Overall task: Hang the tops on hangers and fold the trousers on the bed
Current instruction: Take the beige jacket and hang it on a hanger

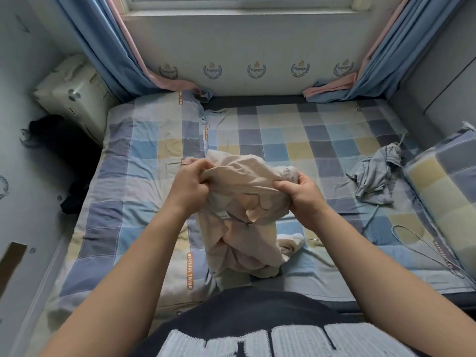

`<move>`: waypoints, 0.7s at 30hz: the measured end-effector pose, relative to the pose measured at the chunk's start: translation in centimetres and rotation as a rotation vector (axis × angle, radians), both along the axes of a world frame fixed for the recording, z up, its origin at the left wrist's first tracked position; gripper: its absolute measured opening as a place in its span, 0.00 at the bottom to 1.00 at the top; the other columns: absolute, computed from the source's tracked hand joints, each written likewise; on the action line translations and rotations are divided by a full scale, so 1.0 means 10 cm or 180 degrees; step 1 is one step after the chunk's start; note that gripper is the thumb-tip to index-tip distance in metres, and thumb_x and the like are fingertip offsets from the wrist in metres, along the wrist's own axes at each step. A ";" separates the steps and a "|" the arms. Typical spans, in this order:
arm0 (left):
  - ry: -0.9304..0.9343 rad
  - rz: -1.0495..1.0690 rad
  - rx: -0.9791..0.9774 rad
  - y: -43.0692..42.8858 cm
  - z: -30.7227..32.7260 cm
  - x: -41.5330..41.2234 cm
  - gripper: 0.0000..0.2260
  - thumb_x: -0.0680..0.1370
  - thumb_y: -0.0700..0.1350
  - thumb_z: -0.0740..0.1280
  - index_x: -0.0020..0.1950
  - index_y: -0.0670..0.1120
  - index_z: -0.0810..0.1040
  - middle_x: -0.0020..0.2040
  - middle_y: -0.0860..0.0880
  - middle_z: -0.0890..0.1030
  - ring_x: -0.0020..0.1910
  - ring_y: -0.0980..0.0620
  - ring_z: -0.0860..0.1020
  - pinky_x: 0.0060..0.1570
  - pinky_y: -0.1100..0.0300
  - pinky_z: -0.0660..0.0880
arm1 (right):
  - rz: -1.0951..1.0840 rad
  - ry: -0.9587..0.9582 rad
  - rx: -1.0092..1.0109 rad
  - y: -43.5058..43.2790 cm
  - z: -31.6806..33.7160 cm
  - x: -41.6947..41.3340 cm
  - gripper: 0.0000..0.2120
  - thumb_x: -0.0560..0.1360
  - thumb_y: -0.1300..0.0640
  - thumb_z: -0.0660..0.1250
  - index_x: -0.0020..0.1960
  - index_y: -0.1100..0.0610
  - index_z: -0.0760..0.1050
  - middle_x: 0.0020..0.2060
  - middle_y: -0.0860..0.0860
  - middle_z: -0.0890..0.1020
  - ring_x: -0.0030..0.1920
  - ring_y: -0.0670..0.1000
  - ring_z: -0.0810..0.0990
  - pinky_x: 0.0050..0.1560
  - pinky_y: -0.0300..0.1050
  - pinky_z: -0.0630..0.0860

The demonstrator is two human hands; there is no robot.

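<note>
The cream garment is held up over the middle of the bed, bunched and crumpled; its lower part hangs in folds down to the checked sheet, just in front of the person's dark shirt. The left hand grips the garment's upper left edge, fingers curled tight into the fabric; the right hand grips the upper right edge, fingers wrapped under and thumb pressed on the cloth; the fabric between the two hands is fairly taut, and the rest sags below.

Just right of the cream garment's hanging part, touching it, a small white cloth lies on the bed; what kind of item it is cannot be told. Well to the right of the cream garment a grey-blue garment lies in a loose heap on the sheet, cords trailing from it; to the lower right of the cream garment a thin wire hanger lies flat on the bed; far right of the cream garment lies a checked pillow. Left of the cream garment a checked quilt is spread, rumpled; beyond the cream garment, under the window, blue and pink curtains hang at both sides, their ends resting on the bed.
</note>
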State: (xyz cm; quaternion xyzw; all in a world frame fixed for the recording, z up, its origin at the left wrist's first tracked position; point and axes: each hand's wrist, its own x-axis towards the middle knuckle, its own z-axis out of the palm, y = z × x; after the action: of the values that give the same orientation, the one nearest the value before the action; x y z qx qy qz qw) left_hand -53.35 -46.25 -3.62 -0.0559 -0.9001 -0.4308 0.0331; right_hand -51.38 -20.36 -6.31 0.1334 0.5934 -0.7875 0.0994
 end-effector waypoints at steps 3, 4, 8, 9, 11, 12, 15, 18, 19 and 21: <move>0.0078 0.0652 -0.0206 -0.04 -0.21 0.03 0.26 0.70 0.27 0.60 0.65 0.43 0.77 0.62 0.40 0.70 0.58 0.41 0.74 0.59 0.72 0.64 | -0.0053 0.0355 0.0059 0.11 0.02 0.11 0.12 0.73 0.69 0.70 0.44 0.53 0.77 0.42 0.56 0.79 0.43 0.54 0.77 0.43 0.48 0.76; 0.0047 0.0859 -0.0191 -0.03 -0.28 0.04 0.28 0.70 0.27 0.59 0.68 0.44 0.74 0.63 0.39 0.69 0.57 0.40 0.74 0.61 0.67 0.66 | -0.0066 0.0439 0.0091 0.14 0.03 0.14 0.12 0.72 0.68 0.70 0.40 0.51 0.77 0.40 0.54 0.78 0.42 0.53 0.76 0.42 0.47 0.75; -0.0486 0.1417 -0.0216 -0.02 -0.51 0.01 0.19 0.76 0.33 0.64 0.66 0.44 0.75 0.57 0.40 0.78 0.57 0.40 0.76 0.54 0.55 0.70 | 0.0071 0.0426 0.0038 0.25 0.04 0.25 0.10 0.67 0.66 0.68 0.36 0.51 0.81 0.37 0.52 0.79 0.40 0.49 0.77 0.42 0.41 0.77; -0.0673 0.1386 -0.0257 -0.02 -0.55 0.00 0.14 0.76 0.36 0.65 0.60 0.44 0.78 0.52 0.42 0.80 0.55 0.40 0.77 0.49 0.56 0.70 | 0.0060 0.0377 -0.0076 0.27 0.02 0.26 0.12 0.68 0.68 0.67 0.38 0.52 0.82 0.37 0.52 0.81 0.41 0.49 0.78 0.42 0.41 0.77; -0.1003 0.1250 -0.0322 -0.02 -0.60 -0.01 0.05 0.75 0.39 0.66 0.47 0.47 0.80 0.43 0.45 0.80 0.48 0.41 0.77 0.44 0.57 0.68 | -0.0027 0.0252 -0.0317 0.31 -0.02 0.28 0.15 0.71 0.75 0.61 0.41 0.57 0.80 0.38 0.55 0.81 0.41 0.51 0.79 0.43 0.42 0.77; -0.1147 0.1192 -0.0370 -0.03 -0.62 -0.02 0.04 0.74 0.40 0.66 0.45 0.48 0.80 0.43 0.45 0.80 0.46 0.41 0.76 0.44 0.57 0.68 | -0.0072 0.0195 -0.0366 0.34 -0.03 0.28 0.16 0.72 0.77 0.57 0.41 0.59 0.76 0.38 0.56 0.80 0.41 0.52 0.78 0.43 0.42 0.76; -0.1430 0.1060 -0.0289 -0.03 -0.67 -0.03 0.06 0.76 0.39 0.65 0.49 0.43 0.81 0.45 0.43 0.81 0.46 0.41 0.78 0.42 0.55 0.70 | -0.0160 -0.0029 -0.0611 0.45 -0.01 0.30 0.20 0.72 0.79 0.49 0.50 0.59 0.70 0.35 0.55 0.79 0.38 0.52 0.78 0.42 0.42 0.76; -0.1480 0.0906 0.0708 0.01 -0.64 0.00 0.06 0.78 0.36 0.64 0.52 0.43 0.78 0.47 0.42 0.82 0.45 0.44 0.78 0.40 0.56 0.74 | 0.0188 -0.0460 -0.1179 0.57 0.05 0.32 0.22 0.73 0.70 0.55 0.64 0.59 0.71 0.40 0.57 0.82 0.38 0.52 0.80 0.45 0.45 0.78; -0.1543 0.0835 0.1056 0.03 -0.60 0.01 0.07 0.79 0.34 0.64 0.53 0.43 0.78 0.49 0.41 0.82 0.45 0.45 0.79 0.41 0.56 0.75 | 0.0400 -0.0645 -0.1167 0.59 0.06 0.32 0.21 0.73 0.65 0.61 0.66 0.58 0.73 0.46 0.58 0.83 0.41 0.53 0.82 0.47 0.47 0.78; -0.1824 0.0551 0.1877 0.08 -0.54 0.05 0.14 0.76 0.30 0.66 0.59 0.43 0.77 0.54 0.39 0.82 0.47 0.45 0.80 0.44 0.54 0.79 | 0.0798 -0.0941 -0.0811 0.56 0.05 0.33 0.21 0.73 0.56 0.69 0.65 0.56 0.78 0.55 0.57 0.84 0.49 0.54 0.84 0.49 0.49 0.80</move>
State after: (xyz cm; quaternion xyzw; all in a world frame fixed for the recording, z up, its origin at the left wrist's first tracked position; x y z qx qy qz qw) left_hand -52.88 -45.50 -9.03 0.1539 -0.7123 -0.6638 -0.1680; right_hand -48.12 -14.77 -5.77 0.1590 0.4802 -0.8094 0.2983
